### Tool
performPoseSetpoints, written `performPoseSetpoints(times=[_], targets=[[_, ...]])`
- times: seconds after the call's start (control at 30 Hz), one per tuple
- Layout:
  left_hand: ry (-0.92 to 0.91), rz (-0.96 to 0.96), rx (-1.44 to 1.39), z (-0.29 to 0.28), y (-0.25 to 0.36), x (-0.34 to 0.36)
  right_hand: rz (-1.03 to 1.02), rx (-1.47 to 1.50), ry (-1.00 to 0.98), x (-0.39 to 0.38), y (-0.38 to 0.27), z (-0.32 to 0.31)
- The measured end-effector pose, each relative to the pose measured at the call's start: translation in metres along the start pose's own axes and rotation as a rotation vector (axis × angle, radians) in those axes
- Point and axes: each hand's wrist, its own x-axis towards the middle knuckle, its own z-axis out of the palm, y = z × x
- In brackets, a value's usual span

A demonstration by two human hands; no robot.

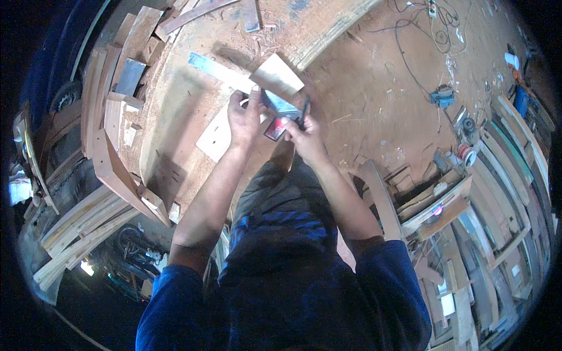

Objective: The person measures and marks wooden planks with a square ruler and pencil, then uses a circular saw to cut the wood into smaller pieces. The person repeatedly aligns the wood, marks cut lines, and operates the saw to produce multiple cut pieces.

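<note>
Your right hand [308, 136] pinches a red, dark-edged piece [275, 128] under its thumb, with a dark slim stick held up among the fingers; your left hand [244, 120], just across from it, has its fingers bent at the near end of a pale strip, and whether they close on it you cannot tell from this view. Around both hands spreads brown, debris-strewn ground [374, 111]. Well off to the right of the grip lie many long planks [506, 199], and to the left, nearer, stand stacked boards [96, 105]. Beyond the grip, up and to the right, runs a long timber [333, 34]. Just left of and below your left hand lies a pale flat board [216, 136] with small dark marks, partly covered by that hand. The pale strip [213, 67] reaches away from your left fingertips, up and to the left, bluish at its far end. Directly beyond the hands sits a pale block [277, 74], near the left fingertips. Between the hands, a blue-grey flat piece [282, 105] meets the red one. Smallest is the dark stick [305, 110], rising from your right fingers.
</note>
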Motion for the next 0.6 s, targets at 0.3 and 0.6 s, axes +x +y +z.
performPoseSetpoints(times=[0.3,0.6], targets=[[-0.272,0.499,0.628,-0.015,-0.04,-0.016,-0.111,0.131,0.082,0.027,0.033,-0.026],[-0.056,0.509,0.544,-0.123,-0.051,0.04,-1.056,-1.067,0.202,0.167,-0.145,0.042]])
